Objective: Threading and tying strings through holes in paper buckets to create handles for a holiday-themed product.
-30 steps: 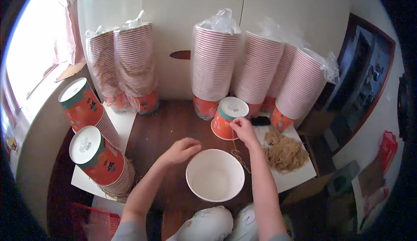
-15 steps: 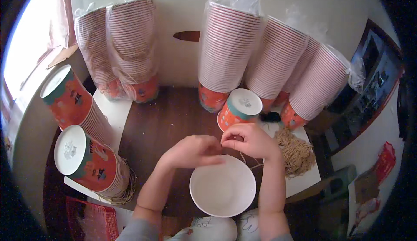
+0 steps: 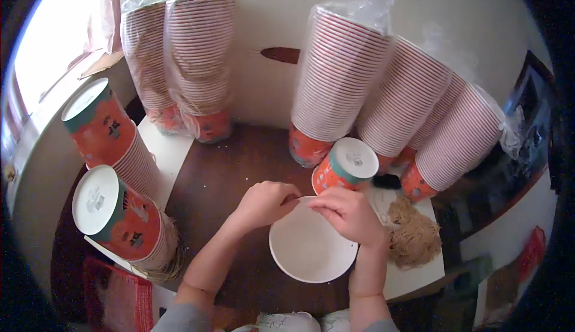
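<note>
A white paper bucket (image 3: 312,251) stands in front of me with its open mouth up; a small dark hole shows near its right rim. My left hand (image 3: 268,205) is closed in a pinch at the bucket's far rim. Opposite it, my right hand (image 3: 352,215) reaches over the far right of the rim with thumb and fingers pressed together. The fingertips are close to each other, and whatever is between them is too small or hidden to make out. To the right of my right forearm lies a tangled heap of tan cords (image 3: 414,236).
An upside-down orange bucket (image 3: 342,167) stands just beyond my hands. Bagged bucket stacks (image 3: 341,71) rise at the back right, with more bagged stacks (image 3: 200,62) at the back left. Upturned stacks (image 3: 129,224) stand at the left, beside a red mesh basket (image 3: 120,299).
The view has shifted slightly. My right hand has come down over the bucket's far rim, and my left fingers have curled in. The thin cord near the right rim no longer shows.
</note>
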`<state>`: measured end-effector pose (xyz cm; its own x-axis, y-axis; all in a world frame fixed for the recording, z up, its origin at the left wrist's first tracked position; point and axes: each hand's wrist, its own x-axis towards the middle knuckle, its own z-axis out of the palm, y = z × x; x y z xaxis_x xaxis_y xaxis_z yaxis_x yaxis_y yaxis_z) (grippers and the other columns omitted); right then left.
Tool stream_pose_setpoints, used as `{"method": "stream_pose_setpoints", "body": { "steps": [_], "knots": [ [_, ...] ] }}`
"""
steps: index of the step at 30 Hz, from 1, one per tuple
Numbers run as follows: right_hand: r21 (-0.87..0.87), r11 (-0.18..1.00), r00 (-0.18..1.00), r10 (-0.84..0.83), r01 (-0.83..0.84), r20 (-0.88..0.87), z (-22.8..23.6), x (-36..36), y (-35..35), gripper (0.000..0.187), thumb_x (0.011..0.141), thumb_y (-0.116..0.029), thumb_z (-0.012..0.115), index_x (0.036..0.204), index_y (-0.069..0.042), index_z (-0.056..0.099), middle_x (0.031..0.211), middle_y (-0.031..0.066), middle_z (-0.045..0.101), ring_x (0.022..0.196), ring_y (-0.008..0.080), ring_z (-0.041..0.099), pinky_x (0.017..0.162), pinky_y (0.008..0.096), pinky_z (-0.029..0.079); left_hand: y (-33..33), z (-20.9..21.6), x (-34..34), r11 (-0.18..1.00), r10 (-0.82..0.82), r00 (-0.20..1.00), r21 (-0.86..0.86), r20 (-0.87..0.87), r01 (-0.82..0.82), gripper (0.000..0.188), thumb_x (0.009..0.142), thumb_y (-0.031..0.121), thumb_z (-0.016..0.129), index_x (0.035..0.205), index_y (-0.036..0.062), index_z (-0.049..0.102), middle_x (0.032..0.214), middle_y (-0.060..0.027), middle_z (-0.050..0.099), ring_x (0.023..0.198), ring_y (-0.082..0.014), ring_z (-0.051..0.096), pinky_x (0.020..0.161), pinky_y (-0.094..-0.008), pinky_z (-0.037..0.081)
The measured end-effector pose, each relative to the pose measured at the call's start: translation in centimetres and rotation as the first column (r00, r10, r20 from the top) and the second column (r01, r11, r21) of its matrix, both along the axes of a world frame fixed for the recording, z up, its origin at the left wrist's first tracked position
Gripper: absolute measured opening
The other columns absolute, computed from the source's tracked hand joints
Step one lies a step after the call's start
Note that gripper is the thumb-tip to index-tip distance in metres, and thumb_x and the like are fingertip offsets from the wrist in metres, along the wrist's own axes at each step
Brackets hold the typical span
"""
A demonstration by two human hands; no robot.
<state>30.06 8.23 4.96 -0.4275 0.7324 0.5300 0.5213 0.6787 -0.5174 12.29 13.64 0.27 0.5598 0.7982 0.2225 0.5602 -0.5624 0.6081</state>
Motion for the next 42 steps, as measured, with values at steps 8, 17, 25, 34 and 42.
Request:
{"method": "stream_pose_setpoints", "body": {
  "steps": [8, 17, 25, 34, 42],
  "knots": [
    [-0.055, 0.994, 0.995, -0.089, 0.091, 0.038, -2.7, -0.1, -0.4, 0.010, 0.071, -0.008, 0.062, 0.079, -0.005, 0.058, 0.071, 0.0084, 0.058, 0.065, 0.0235, 0.057, 0.058, 0.0317, 0.045, -0.1, 0.3, -0.6, 0.990, 0.131, 0.991, 0.054, 0.018, -0.131, 0.015, 0.073, 0.018, 0.053, 0.081, 0.0082, 0.062, 0.077, -0.0110, 0.061, 0.071, -0.0286, 0.059, 0.063, -0.0381, 0.048],
    [-0.060, 0.987, 0.987, -0.141, 0.146, 0.079, -2.4, -0.8, -1.3, 0.010, 0.070, -0.009, 0.063, 0.076, -0.006, 0.057, 0.068, 0.0089, 0.058, 0.060, 0.0241, 0.057, 0.055, 0.0314, 0.045, -0.5, 0.8, -2.9, 0.977, -0.128, 0.992, -0.175, -0.016, 0.123, 0.018, 0.073, 0.014, 0.055, 0.087, 0.0031, 0.059, 0.077, -0.0149, 0.060, 0.070, -0.0309, 0.058, 0.065, -0.0390, 0.047],
    [-0.059, 0.981, 0.975, -0.189, 0.183, -0.117, -2.2, -0.1, -1.4, 0.015, 0.069, -0.004, 0.066, 0.078, -0.003, 0.053, 0.067, 0.0080, 0.060, 0.054, 0.0172, 0.058, 0.049, 0.0265, 0.046, -2.4, 2.2, 0.3, 0.959, -0.234, 0.960, 0.200, 0.150, 0.203, 0.020, 0.070, 0.017, 0.064, 0.085, 0.0040, 0.060, 0.075, -0.0085, 0.059, 0.075, -0.0257, 0.053, 0.066, -0.0334, 0.045],
    [-0.166, 0.963, 0.966, -0.231, 0.210, -0.116, -1.2, 3.1, -1.4, 0.009, 0.072, -0.006, 0.062, 0.079, -0.004, 0.057, 0.073, 0.0093, 0.060, 0.062, 0.0207, 0.059, 0.056, 0.0290, 0.046, -1.3, 2.7, -1.3, 0.991, -0.134, 0.928, 0.053, 0.348, 0.123, 0.009, 0.075, 0.011, 0.059, 0.077, 0.0032, 0.062, 0.068, -0.0074, 0.057, 0.066, -0.0210, 0.053, 0.062, -0.0309, 0.042],
    [-0.168, 0.967, 0.979, -0.203, 0.194, -0.036, -2.0, 1.0, -1.5, 0.013, 0.072, -0.007, 0.063, 0.083, -0.005, 0.056, 0.070, 0.0081, 0.060, 0.059, 0.0168, 0.058, 0.054, 0.0269, 0.046, -0.8, 1.0, -0.8, 0.993, 0.043, 0.999, -0.108, 0.006, -0.042, 0.026, 0.072, 0.017, 0.060, 0.091, -0.0006, 0.055, 0.067, -0.0130, 0.057, 0.062, -0.0268, 0.057, 0.055, -0.0334, 0.045]
  ]
}}
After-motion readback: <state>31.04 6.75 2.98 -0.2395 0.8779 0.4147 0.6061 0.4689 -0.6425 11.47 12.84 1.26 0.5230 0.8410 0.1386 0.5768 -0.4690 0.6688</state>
